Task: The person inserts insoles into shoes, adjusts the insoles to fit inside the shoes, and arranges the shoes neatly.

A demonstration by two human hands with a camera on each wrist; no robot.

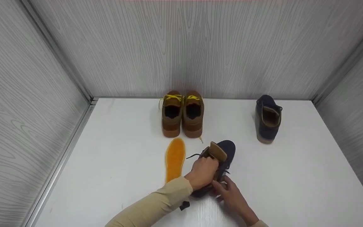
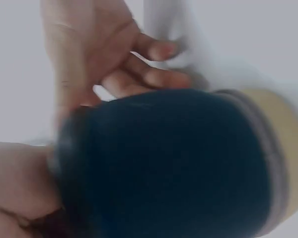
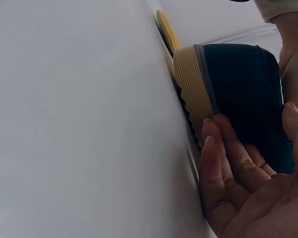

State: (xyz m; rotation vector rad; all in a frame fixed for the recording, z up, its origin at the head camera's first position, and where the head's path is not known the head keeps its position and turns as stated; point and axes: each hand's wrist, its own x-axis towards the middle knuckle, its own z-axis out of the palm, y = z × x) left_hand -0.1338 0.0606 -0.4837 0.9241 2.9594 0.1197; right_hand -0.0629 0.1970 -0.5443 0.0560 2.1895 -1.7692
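A navy lace-up shoe [image 1: 228, 149] with a tan sole lies at the front middle of the white table, toe pointing away. My left hand [image 1: 203, 170] reaches down into its opening, where the fingers are hidden. A tan flap [image 1: 217, 152] stands up out of the opening, just ahead of the knuckles. From the right, my right hand [image 1: 232, 194] grips the heel part. In the right wrist view its thumb [image 3: 291, 119] is at the upper edge and its fingers lie along the heel's side [image 3: 243, 94] and the ribbed sole. The heel also fills the left wrist view.
An orange insole [image 1: 175, 157] lies just left of the shoe, partly under my left forearm. Two brown shoes [image 1: 193, 119] with yellow laces stand side by side near the back wall. Another navy shoe [image 1: 268, 121] stands at the back right. Grey wood-grain panels enclose the table [image 1: 121, 142].
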